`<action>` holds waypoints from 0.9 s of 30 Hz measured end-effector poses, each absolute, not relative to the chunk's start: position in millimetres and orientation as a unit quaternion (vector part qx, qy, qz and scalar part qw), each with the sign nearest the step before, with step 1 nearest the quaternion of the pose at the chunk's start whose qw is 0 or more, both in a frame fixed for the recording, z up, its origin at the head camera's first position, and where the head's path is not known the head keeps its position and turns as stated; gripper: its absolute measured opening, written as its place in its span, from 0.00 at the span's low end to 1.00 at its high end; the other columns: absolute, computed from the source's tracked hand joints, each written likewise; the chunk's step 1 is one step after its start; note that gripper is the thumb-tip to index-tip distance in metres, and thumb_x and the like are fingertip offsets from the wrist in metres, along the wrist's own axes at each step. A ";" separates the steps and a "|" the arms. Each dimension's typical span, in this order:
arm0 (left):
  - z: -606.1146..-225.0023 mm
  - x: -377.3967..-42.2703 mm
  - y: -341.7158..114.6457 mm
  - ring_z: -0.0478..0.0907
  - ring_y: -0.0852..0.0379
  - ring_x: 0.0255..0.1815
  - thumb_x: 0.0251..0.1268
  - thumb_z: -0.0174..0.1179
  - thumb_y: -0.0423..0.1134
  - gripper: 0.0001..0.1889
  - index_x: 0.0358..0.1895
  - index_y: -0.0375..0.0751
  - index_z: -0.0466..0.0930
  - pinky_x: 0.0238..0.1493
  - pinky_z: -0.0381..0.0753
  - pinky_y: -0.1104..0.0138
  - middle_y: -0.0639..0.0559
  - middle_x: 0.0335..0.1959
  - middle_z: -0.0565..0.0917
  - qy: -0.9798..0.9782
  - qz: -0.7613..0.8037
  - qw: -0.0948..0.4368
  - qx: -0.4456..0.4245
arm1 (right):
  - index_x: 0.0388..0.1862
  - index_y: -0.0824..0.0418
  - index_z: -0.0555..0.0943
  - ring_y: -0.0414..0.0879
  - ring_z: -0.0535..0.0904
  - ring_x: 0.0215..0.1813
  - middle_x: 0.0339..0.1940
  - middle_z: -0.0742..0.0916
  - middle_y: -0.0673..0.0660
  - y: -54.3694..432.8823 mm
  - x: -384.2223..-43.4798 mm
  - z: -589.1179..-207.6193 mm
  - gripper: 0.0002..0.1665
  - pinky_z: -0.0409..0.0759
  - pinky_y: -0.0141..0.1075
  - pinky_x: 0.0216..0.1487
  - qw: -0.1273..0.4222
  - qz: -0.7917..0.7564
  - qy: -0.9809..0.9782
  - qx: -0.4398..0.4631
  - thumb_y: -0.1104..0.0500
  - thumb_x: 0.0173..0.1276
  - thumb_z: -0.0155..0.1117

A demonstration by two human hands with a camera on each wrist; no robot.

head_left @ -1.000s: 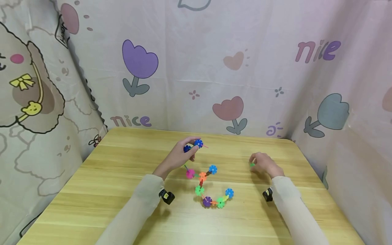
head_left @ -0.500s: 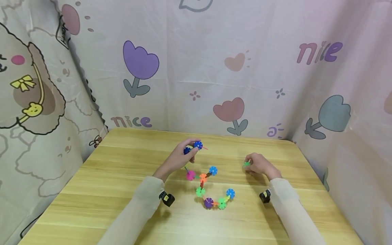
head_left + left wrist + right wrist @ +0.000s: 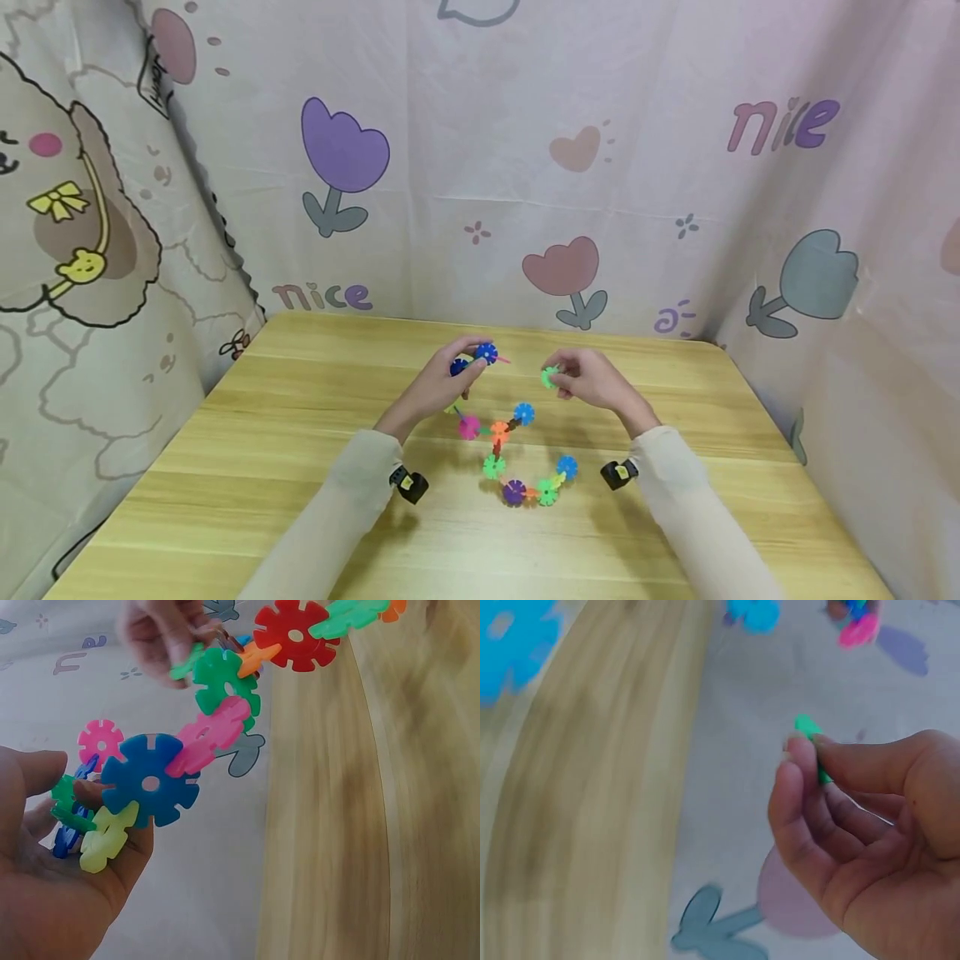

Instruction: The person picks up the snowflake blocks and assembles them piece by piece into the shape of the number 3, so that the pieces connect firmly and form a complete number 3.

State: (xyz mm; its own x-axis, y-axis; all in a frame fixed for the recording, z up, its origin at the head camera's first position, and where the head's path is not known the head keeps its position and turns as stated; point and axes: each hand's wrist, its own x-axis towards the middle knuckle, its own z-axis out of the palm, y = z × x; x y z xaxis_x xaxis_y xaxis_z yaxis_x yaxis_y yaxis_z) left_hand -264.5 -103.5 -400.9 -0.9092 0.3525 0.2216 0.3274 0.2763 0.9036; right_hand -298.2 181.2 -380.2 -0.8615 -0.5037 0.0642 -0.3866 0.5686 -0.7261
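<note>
My left hand (image 3: 441,380) holds one end of a chain of interlocking notched plastic discs, its fingers around a dark blue disc (image 3: 487,354). In the left wrist view, a green disc (image 3: 71,804) and a yellow disc (image 3: 109,838) sit at that hand's fingers, and a blue disc (image 3: 126,784) links on to pink, green, orange and red ones. The chain's lower part curves over the table, ending near a light blue disc (image 3: 567,467). To the right, my right hand (image 3: 592,382) pinches a loose green disc (image 3: 549,377) between thumb and fingers, apart from the chain.
A wood-grain table (image 3: 300,483) lies under both hands. Behind it hangs a printed curtain (image 3: 450,167), with another fabric panel on the left. Small black cameras sit on both wrists, the left one (image 3: 409,485) close to the chain.
My right hand has lifted the green disc and carried it left, toward the held end of the chain. My left hand has stayed nearly still.
</note>
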 end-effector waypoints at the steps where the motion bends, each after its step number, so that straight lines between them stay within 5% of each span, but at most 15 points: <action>1: -401.2 -264.6 -103.3 0.73 0.50 0.25 0.83 0.51 0.43 0.22 0.74 0.52 0.69 0.28 0.78 0.68 0.37 0.64 0.76 0.799 0.562 0.012 0.214 | 0.54 0.71 0.83 0.55 0.86 0.32 0.31 0.86 0.62 177.0 -296.3 -378.2 0.12 0.85 0.33 0.33 0.072 -0.399 0.877 -0.257 0.68 0.76 0.61; 7: -402.5 -266.2 -101.3 0.73 0.54 0.27 0.83 0.50 0.42 0.21 0.74 0.50 0.69 0.31 0.83 0.62 0.35 0.63 0.75 0.795 0.563 0.022 0.225 | 0.55 0.67 0.84 0.59 0.87 0.34 0.32 0.88 0.63 156.1 -289.4 -373.5 0.13 0.85 0.34 0.35 0.053 -0.431 0.861 -0.263 0.66 0.76 0.62; 12: -401.3 -268.2 -98.2 0.74 0.53 0.27 0.84 0.49 0.41 0.20 0.72 0.47 0.70 0.34 0.85 0.52 0.37 0.61 0.75 0.797 0.557 0.026 0.234 | 0.56 0.68 0.84 0.53 0.87 0.32 0.33 0.89 0.65 144.3 -288.2 -373.1 0.13 0.86 0.34 0.34 0.034 -0.442 0.856 -0.266 0.66 0.76 0.62; 19: -399.3 -269.2 -95.6 0.70 0.55 0.28 0.85 0.47 0.39 0.18 0.70 0.46 0.71 0.32 0.80 0.67 0.42 0.52 0.76 0.794 0.557 0.028 0.242 | 0.51 0.67 0.86 0.54 0.88 0.30 0.32 0.90 0.66 135.7 -285.6 -374.9 0.10 0.87 0.35 0.33 0.021 -0.465 0.850 -0.246 0.69 0.74 0.63; 27: -396.6 -268.4 -94.9 0.69 0.29 0.30 0.85 0.46 0.38 0.18 0.72 0.47 0.70 0.31 0.77 0.70 0.48 0.36 0.73 0.791 0.563 0.032 0.238 | 0.54 0.67 0.86 0.52 0.89 0.31 0.35 0.91 0.67 132.1 -283.7 -374.1 0.13 0.89 0.35 0.35 0.012 -0.479 0.844 -0.241 0.70 0.75 0.61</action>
State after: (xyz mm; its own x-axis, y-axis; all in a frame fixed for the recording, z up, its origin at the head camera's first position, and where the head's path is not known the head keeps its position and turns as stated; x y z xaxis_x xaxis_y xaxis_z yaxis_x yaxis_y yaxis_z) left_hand -268.4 -94.9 -396.6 -0.8844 0.4131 0.2172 0.3408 0.2536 0.9053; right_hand -283.7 132.1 -374.1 -0.8835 -0.4180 0.2115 -0.3956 0.4239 -0.8147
